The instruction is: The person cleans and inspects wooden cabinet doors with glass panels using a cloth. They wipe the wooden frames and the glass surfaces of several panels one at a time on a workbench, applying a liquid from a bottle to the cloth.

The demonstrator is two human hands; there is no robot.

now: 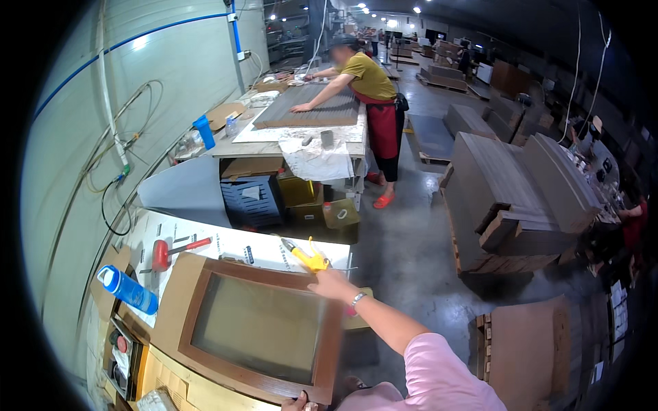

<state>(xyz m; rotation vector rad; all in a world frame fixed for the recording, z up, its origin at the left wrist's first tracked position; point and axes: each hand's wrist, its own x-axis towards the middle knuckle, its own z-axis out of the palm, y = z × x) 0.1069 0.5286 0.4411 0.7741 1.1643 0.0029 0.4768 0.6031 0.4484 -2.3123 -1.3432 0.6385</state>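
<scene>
A brown framed panel [264, 275] with a glass-like pale centre lies at a slant over the bench. My left hand [299, 403] is closed on its near edge, partly cut off by the bottom of the picture. Close to the panel's far right corner, my right hand [333, 283] is closed around a yellow air blow gun [315, 260], whose nozzle points away to the left. Beyond the panel, a red mallet [162, 255] rests on the white bench top [229, 241]. A blue water bottle [127, 290] lies tilted at the left, beside cardboard.
Across from me a person [373, 89] leans over stacked grey panels [308, 104] on another table. Boxes and a yellow container [340, 214] sit below that table. Large panel stacks [504, 185] stand on pallets at the right. A wall [68, 151] with hoses runs along the left.
</scene>
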